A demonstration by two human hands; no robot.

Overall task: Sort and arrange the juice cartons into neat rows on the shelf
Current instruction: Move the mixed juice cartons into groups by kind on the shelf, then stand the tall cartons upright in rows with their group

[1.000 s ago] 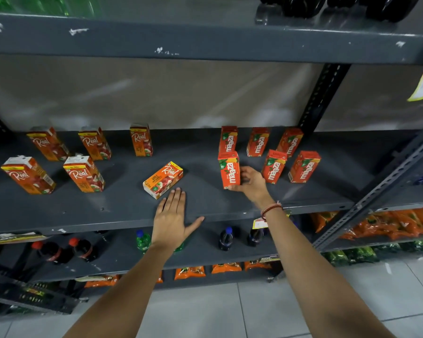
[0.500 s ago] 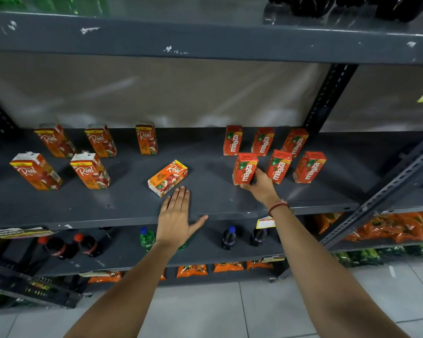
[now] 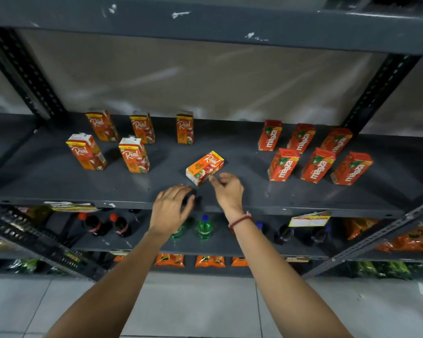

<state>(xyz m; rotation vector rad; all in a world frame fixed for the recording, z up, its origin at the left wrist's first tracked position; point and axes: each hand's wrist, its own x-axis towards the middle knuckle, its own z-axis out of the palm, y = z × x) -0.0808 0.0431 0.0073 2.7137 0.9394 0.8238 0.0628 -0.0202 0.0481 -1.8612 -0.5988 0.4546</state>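
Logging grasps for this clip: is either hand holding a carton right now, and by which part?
Nothing is held. The right hand is open beside the lying carton, fingertips near its front corner; the left hand is empty.

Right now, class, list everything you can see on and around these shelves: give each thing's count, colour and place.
Real cartons, standing: five, orange, middle shelf, left.
Real carton, lying down: one, orange, middle shelf, centre front.
Maaza cartons: six, red-orange, two rows of three, right.
Middle shelf: one, dark grey.
Cola bottles: two, dark with red caps, lower shelf, left.
Green bottle: one clear, lower shelf, centre.
Snack packets: orange, lower right; count unclear.
Left hand: empty, over the shelf edge.
Right hand: open, beside the lying carton.
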